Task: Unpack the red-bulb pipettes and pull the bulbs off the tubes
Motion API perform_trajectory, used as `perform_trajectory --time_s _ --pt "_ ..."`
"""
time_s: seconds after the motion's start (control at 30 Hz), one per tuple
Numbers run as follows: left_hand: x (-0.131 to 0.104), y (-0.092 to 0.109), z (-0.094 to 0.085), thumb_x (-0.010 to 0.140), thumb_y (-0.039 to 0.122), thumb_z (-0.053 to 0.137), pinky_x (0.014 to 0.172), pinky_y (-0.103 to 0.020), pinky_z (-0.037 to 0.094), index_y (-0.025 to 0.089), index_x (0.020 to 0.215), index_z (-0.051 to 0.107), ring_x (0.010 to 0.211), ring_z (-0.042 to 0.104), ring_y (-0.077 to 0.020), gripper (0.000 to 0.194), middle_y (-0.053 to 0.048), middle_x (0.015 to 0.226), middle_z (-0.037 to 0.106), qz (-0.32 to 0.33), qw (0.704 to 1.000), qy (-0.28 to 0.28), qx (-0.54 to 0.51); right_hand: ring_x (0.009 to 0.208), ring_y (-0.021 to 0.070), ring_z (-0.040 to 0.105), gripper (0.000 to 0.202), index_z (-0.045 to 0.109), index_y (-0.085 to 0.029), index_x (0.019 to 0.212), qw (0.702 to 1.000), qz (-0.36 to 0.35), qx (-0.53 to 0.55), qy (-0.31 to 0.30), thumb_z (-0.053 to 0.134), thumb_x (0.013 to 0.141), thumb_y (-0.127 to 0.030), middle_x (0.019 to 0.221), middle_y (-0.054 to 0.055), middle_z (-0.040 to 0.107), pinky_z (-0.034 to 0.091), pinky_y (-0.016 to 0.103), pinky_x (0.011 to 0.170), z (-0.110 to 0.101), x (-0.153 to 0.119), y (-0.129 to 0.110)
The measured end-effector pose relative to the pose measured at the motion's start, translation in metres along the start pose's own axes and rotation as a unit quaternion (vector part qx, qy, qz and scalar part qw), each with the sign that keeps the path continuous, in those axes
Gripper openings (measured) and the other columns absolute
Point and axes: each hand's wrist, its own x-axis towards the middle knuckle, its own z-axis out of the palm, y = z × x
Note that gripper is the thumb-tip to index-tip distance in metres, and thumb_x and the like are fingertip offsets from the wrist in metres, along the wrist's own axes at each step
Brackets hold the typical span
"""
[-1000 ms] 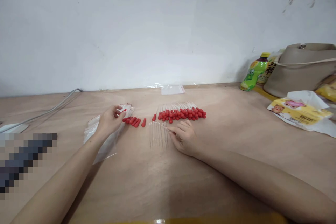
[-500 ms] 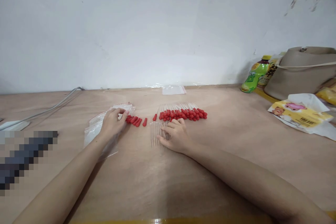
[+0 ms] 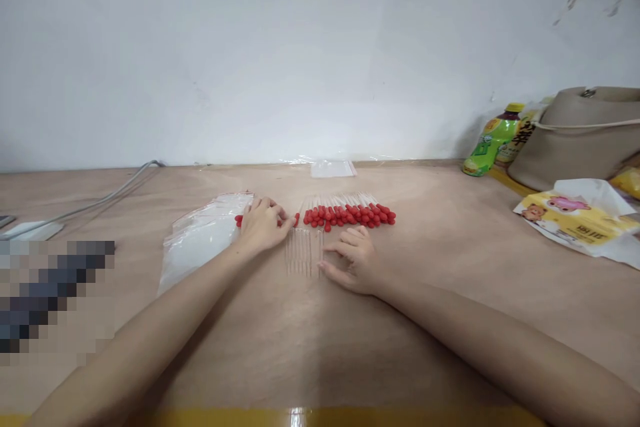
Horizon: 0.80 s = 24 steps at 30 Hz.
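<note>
Red at left fingertips: one red bulb (image 3: 297, 219) shows just beside the left hand (image 3: 266, 223), palm down, fingers curled; whether they grip it cannot be told.
Right hand: one, (image 3: 350, 260) palm turned down and inward, thumb and forefinger slightly parted at the rightmost tube; whether it is pinched cannot be told.
Forearms: two, slanting in from near left and near right, wrists low over the table (image 3: 450, 253).
Clear tubes: about seven (image 3: 301, 253), side by side between the hands, long axes running near to far.
Red-bulbed droppers: a crowded row (image 3: 350, 215), too overlapped to count, just beyond the right hand; bulbs point near, stems far, many leaning far left.
Left bulbs: part of the red (image 3: 239, 221) shows behind the left hand; number hidden.
Clear bags: several overlapped (image 3: 200, 243) at left, one bag (image 3: 333, 169) far by the wall.
Far right: one green bottle (image 3: 493, 143), one printed packet (image 3: 575, 213).
</note>
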Motion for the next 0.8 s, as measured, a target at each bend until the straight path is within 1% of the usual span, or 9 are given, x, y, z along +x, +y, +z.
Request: perform_trajectory --time_s 0.1,0.17,0.27,0.33,0.43,0.5,0.57,0.67,0.8 --pt "0.016 0.004 0.007 0.065 0.050 0.058 0.084 -0.049 0.036 0.021 0.061 0.067 0.097 0.048 -0.0327 0.031 -0.010 0.088 0.059 -0.043 0.998 -0.043 -0.016 0.064 0.0135 0.047 0.021 0.062 -0.016 0.077 1.000 0.014 -0.014 -0.002 0.057 0.076 -0.037 0.064 0.002 0.057 0.031 0.031 0.067 -0.011 -0.007 0.005" --pt "0.023 0.004 0.009 0.062 0.046 0.061 0.083 -0.047 0.037 0.021 0.057 0.066 0.094 0.050 -0.0321 0.026 -0.010 0.085 0.060 -0.058 0.997 -0.051 -0.025 0.062 0.0134 0.047 0.019 0.062 -0.017 0.077 0.999 0.021 -0.028 -0.005 0.056 0.076 -0.035 0.063 0.001 0.056 0.031 0.031 0.066 -0.016 -0.011 0.008" --pt "0.021 0.002 0.005 0.067 0.040 0.057 0.083 -0.045 0.039 0.020 0.056 0.064 0.094 0.050 -0.0301 0.024 -0.009 0.085 0.060 -0.076 0.996 -0.024 -0.027 0.061 0.0136 0.048 0.015 0.062 -0.018 0.078 0.999 0.026 -0.039 0.002 0.055 0.077 -0.031 0.062 0.001 0.054 0.033 0.032 0.066 -0.019 -0.014 0.011" --pt "0.011 0.000 -0.002 0.070 0.037 0.054 0.084 -0.043 0.040 0.019 0.058 0.062 0.094 0.049 -0.0285 0.023 -0.008 0.085 0.059 -0.071 0.997 0.030 -0.032 0.065 0.0146 0.050 0.014 0.062 -0.018 0.084 0.999 0.032 -0.035 0.017 0.055 0.077 -0.027 0.067 0.002 0.055 0.037 0.033 0.067 -0.020 -0.016 0.014" --pt "-0.013 0.001 -0.012 0.073 0.031 0.053 0.079 -0.036 0.044 0.017 0.064 0.058 0.085 0.052 -0.0224 0.017 -0.006 0.080 0.057 0.011 0.992 0.111 -0.062 0.086 0.0192 0.054 0.030 0.057 -0.018 0.106 0.997 0.044 -0.025 0.051 0.054 0.078 -0.024 0.092 0.009 0.057 0.044 0.035 0.076 -0.024 -0.017 0.020" --pt "-0.032 0.005 -0.016 0.077 0.027 0.051 0.072 -0.030 0.046 0.017 0.071 0.056 0.077 0.055 -0.0176 0.013 -0.004 0.078 0.058 0.099 0.983 0.121 -0.093 0.103 0.0227 0.050 0.045 0.047 -0.019 0.121 0.996 0.044 -0.043 0.061 0.054 0.078 -0.027 0.111 0.012 0.052 0.043 0.039 0.087 -0.028 -0.016 0.024" --pt "-0.048 0.011 -0.015 0.078 0.024 0.052 0.070 -0.028 0.047 0.017 0.077 0.055 0.076 0.057 -0.0154 0.009 -0.003 0.081 0.060 0.170 0.971 0.129 -0.112 0.114 0.0251 0.044 0.056 0.039 -0.020 0.129 0.996 0.027 -0.075 0.048 0.056 0.077 -0.032 0.125 0.013 0.045 0.039 0.042 0.094 -0.033 -0.016 0.027" --pt "-0.063 0.020 -0.007 0.078 0.021 0.053 0.069 -0.025 0.049 0.017 0.081 0.055 0.074 0.059 -0.0133 0.006 -0.003 0.084 0.062 0.229 0.953 0.141 -0.141 0.120 0.0260 0.039 0.061 0.036 -0.019 0.132 0.995 -0.024 -0.098 -0.008 0.057 0.077 -0.038 0.131 0.013 0.042 0.035 0.044 0.098 -0.038 -0.016 0.027" --pt "-0.069 0.024 0.004 0.079 0.019 0.054 0.069 -0.023 0.050 0.017 0.086 0.054 0.073 0.060 -0.0117 0.008 -0.004 0.087 0.063 0.269 0.937 0.135 -0.174 0.121 0.0245 0.039 0.048 0.047 -0.020 0.123 0.988 -0.082 -0.103 -0.078 0.055 0.080 -0.039 0.128 0.010 0.048 0.033 0.045 0.099 -0.035 -0.015 0.022"
